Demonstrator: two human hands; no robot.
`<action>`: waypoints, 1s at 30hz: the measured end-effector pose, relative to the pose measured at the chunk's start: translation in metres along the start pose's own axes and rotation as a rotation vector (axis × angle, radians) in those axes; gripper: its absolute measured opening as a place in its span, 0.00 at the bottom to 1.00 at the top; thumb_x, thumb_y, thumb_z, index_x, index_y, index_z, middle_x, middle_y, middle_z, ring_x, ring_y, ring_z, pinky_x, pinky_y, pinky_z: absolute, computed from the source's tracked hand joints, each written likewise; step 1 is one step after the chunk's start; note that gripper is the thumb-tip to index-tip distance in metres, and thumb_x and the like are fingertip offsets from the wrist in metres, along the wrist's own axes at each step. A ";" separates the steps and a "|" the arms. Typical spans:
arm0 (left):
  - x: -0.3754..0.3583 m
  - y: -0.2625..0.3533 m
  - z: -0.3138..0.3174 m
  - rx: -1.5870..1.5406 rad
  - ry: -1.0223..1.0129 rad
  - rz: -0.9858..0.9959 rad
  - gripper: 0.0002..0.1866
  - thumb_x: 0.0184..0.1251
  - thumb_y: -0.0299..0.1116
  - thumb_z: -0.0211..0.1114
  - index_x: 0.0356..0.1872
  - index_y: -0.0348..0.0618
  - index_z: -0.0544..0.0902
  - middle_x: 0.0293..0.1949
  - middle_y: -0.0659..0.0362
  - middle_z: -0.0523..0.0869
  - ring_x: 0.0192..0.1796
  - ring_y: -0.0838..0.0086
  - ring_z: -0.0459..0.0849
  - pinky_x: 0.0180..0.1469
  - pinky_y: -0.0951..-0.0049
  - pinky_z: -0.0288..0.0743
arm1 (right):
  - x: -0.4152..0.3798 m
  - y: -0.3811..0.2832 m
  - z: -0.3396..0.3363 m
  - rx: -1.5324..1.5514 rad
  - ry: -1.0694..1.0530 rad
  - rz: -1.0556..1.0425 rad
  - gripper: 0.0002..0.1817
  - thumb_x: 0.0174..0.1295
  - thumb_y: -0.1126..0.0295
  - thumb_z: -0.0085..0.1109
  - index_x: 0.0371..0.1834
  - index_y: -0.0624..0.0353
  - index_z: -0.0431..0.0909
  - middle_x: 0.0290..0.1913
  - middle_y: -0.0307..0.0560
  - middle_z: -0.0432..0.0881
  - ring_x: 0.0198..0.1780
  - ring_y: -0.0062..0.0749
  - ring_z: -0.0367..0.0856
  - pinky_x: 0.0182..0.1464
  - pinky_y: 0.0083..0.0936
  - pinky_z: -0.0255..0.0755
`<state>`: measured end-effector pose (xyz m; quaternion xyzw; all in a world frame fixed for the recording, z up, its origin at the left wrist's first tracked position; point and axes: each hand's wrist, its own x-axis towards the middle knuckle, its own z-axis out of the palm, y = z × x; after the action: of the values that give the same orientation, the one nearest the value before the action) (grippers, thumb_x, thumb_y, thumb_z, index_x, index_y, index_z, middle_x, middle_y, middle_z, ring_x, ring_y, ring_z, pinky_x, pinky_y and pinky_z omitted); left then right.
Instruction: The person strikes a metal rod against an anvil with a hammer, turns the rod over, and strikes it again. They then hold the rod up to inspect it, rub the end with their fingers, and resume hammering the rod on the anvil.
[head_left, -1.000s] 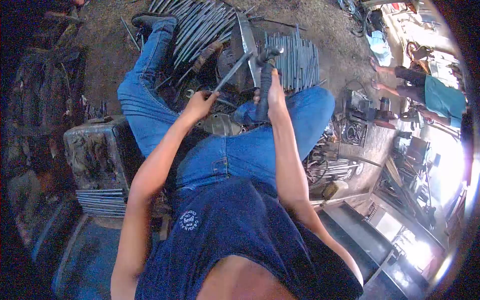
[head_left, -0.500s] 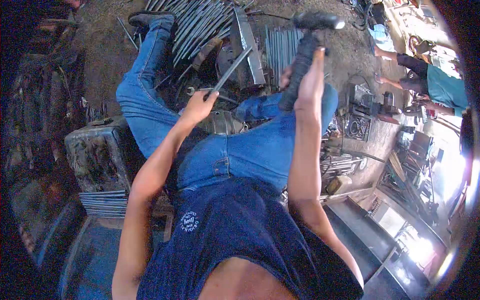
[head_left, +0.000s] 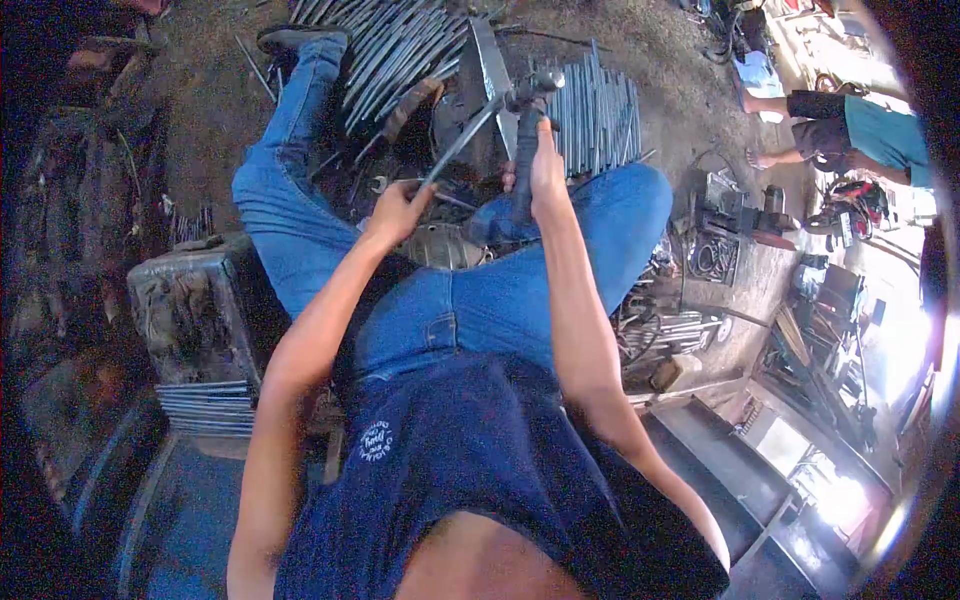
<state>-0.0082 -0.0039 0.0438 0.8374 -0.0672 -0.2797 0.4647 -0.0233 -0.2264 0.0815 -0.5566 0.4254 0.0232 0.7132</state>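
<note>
Left hand fingers grip a metal rod, right hand fingers a hammer; off-centre blow might skid rod off steel bar.

Circular white lettering on the navy shirt, illegible.

The rod in the left grip is grey metal with a dull sheen. The hammer in the right grip has a metal head, glossy at its end, and a dark, matt handle — material unclear. Just beyond both grips, the block shows a bright, shiny metal face. Nearer than the grips — blue denim trousers and a matt cloth shirt.
</note>
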 end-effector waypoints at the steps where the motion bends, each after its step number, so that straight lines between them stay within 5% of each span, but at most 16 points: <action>1: -0.002 0.004 -0.003 -0.001 -0.002 0.002 0.27 0.65 0.51 0.59 0.49 0.33 0.81 0.42 0.40 0.84 0.48 0.58 0.84 0.52 0.65 0.74 | -0.011 0.005 -0.003 -0.019 0.031 0.011 0.33 0.64 0.35 0.39 0.25 0.57 0.70 0.15 0.43 0.70 0.15 0.29 0.70 0.17 0.26 0.67; 7: -0.001 0.008 -0.004 -0.137 -0.076 -0.169 0.28 0.67 0.53 0.57 0.49 0.33 0.80 0.37 0.50 0.85 0.40 0.70 0.80 0.46 0.69 0.71 | -0.025 0.024 -0.015 -0.071 0.094 0.124 0.31 0.64 0.38 0.43 0.25 0.59 0.72 0.15 0.44 0.71 0.15 0.30 0.70 0.18 0.28 0.66; 14: 0.021 -0.040 0.010 -0.180 -0.321 -0.108 0.31 0.66 0.57 0.56 0.57 0.41 0.74 0.44 0.50 0.83 0.49 0.65 0.80 0.55 0.69 0.71 | -0.041 -0.007 -0.016 -0.013 0.046 0.106 0.30 0.64 0.40 0.47 0.26 0.59 0.77 0.17 0.43 0.74 0.16 0.30 0.72 0.18 0.28 0.67; 16: 0.015 -0.025 0.002 -0.301 -0.479 -0.399 0.23 0.69 0.55 0.53 0.47 0.44 0.75 0.30 0.58 0.78 0.29 0.76 0.77 0.30 0.74 0.73 | -0.051 -0.036 -0.020 -0.023 0.063 0.014 0.31 0.64 0.39 0.45 0.27 0.58 0.77 0.16 0.42 0.73 0.16 0.29 0.73 0.19 0.27 0.67; 17: 0.003 -0.009 0.001 -0.371 -0.409 -0.387 0.22 0.69 0.57 0.52 0.40 0.46 0.72 0.23 0.65 0.69 0.19 0.83 0.65 0.18 0.79 0.59 | -0.061 -0.057 -0.022 -0.063 0.059 -0.065 0.32 0.65 0.37 0.42 0.28 0.58 0.74 0.18 0.42 0.73 0.16 0.28 0.71 0.19 0.26 0.66; 20: 0.004 -0.011 0.004 -0.343 -0.371 -0.427 0.24 0.68 0.59 0.52 0.41 0.46 0.73 0.24 0.65 0.69 0.19 0.82 0.64 0.19 0.79 0.59 | -0.098 -0.122 -0.019 0.002 0.056 -0.386 0.32 0.66 0.37 0.38 0.31 0.59 0.69 0.20 0.41 0.71 0.17 0.26 0.70 0.19 0.24 0.66; 23: 0.009 -0.017 0.005 -0.329 -0.389 -0.430 0.25 0.67 0.59 0.52 0.42 0.45 0.74 0.26 0.64 0.71 0.25 0.81 0.69 0.23 0.78 0.63 | -0.097 -0.147 -0.007 0.220 0.136 -0.659 0.35 0.65 0.35 0.37 0.21 0.60 0.68 0.15 0.44 0.72 0.13 0.30 0.72 0.16 0.26 0.67; 26: 0.014 -0.020 0.004 -0.300 -0.395 -0.412 0.26 0.68 0.59 0.52 0.45 0.42 0.75 0.29 0.62 0.75 0.29 0.77 0.73 0.28 0.76 0.68 | -0.083 -0.116 0.015 0.205 0.117 -0.615 0.32 0.65 0.36 0.37 0.31 0.59 0.68 0.19 0.42 0.69 0.18 0.28 0.71 0.19 0.26 0.66; 28: 0.014 -0.023 0.001 -0.292 -0.425 -0.419 0.27 0.68 0.58 0.52 0.47 0.40 0.76 0.31 0.60 0.78 0.32 0.75 0.75 0.33 0.74 0.71 | -0.026 -0.043 0.016 -0.018 0.201 -0.275 0.32 0.65 0.37 0.40 0.27 0.59 0.70 0.17 0.43 0.71 0.17 0.29 0.71 0.19 0.27 0.68; 30: 0.018 -0.025 0.006 -0.217 -0.331 -0.145 0.29 0.70 0.55 0.52 0.51 0.35 0.77 0.41 0.55 0.83 0.40 0.71 0.78 0.43 0.71 0.73 | 0.045 0.041 -0.001 -0.282 0.254 -0.173 0.31 0.65 0.38 0.41 0.23 0.58 0.71 0.16 0.43 0.72 0.16 0.29 0.72 0.19 0.27 0.69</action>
<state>-0.0001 -0.0005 0.0140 0.7277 -0.0515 -0.4518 0.5136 -0.0165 -0.2315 0.0216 -0.6837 0.4550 -0.0491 0.5684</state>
